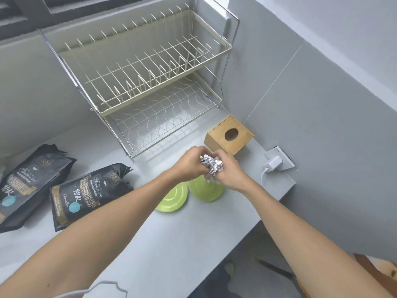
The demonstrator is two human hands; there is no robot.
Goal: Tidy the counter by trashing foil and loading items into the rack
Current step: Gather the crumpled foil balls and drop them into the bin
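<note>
A crumpled ball of silver foil (211, 165) is squeezed between my left hand (190, 162) and my right hand (231, 172), held above the counter. Directly below the hands lie a green plate (174, 200) and a green bowl (206, 191), side by side and partly hidden by my arms. A two-tier wire dish rack (150, 82) stands at the back of the counter, with nothing on either tier.
Two black coffee bags (86, 194) (28, 181) lie on the left of the counter. A wooden tissue box (228, 135) sits right of the rack. A white charger (274, 163) is plugged into a socket by the counter's right edge. Floor shows below right.
</note>
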